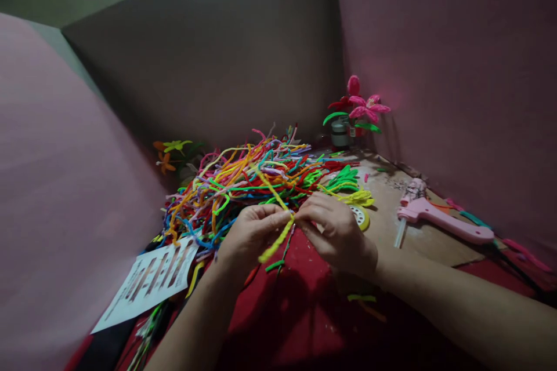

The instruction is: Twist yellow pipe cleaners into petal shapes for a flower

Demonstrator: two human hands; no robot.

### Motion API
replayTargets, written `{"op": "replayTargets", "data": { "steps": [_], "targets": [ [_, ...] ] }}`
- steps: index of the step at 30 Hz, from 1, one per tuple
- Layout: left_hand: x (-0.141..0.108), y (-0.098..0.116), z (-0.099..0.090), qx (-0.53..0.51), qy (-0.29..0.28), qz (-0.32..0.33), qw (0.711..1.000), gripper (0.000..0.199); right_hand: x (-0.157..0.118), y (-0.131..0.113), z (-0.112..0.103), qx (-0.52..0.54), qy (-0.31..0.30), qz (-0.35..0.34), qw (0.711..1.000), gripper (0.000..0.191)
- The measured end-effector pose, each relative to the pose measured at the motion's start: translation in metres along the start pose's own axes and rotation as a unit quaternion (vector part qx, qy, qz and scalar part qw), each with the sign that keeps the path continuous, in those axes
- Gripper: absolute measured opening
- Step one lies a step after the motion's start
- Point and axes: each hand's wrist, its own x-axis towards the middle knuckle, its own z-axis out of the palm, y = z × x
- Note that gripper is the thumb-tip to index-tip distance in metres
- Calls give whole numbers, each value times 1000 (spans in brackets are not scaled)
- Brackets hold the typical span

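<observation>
Your left hand (256, 232) and right hand (333, 229), fingers nearly closed, pinch a yellow fuzzy stem (278, 240) above the red cloth (304, 301) — behind, a small gray pot (340, 133) holds pink flowers (368, 107)

The printed sheet's (150, 281) text seems too blurred to read.

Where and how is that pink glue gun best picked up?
Probably by its long handle, coming from above on the right: this slim grip stretches away from the head and the clear stick poking out there.
</observation>
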Motion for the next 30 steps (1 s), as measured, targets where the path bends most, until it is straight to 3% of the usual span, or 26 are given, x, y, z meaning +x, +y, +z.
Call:
{"op": "replayTargets", "data": {
  "steps": [3,6,8,10,13,16,18,20,21,23,27,30],
  "targets": [
    [-7,5,2,118,114,195,967,10,7,-1,-3,161,8,161,974,11],
    [-13,10,3,280,130,372,875,11,11,-2,-6,276,-36,240,930,9],
    [-16,13,4,375,109,427,816,11,12,-2,-8,314,-59,259,911,7],
    [-19,16,5,421,86,434,792,9,12,-1,-8,332,-79,272,900,6],
    [-20,17,10,432,72,385,812,10,11,-1,-8,325,-97,287,896,8],
    [-16,11,12,363,72,242,897,15,7,-2,-5,237,-81,243,937,11],
    [-9,5,10,247,24,128,960,20,4,-2,-2,135,-61,160,976,13],
    [-3,-1,7,140,-32,66,987,23,1,-1,0,52,-51,89,993,14],
    [-1,-3,6,115,-40,57,991,23,0,0,2,36,-53,79,995,14],
    [1,-3,4,122,-20,60,991,22,1,3,3,66,-75,124,987,13],
    [-3,3,6,212,48,93,972,20,6,10,5,207,-137,308,918,11],
    [-4,1,9,284,90,147,943,15,8,12,5,229,-137,361,894,15]
  ]
}}
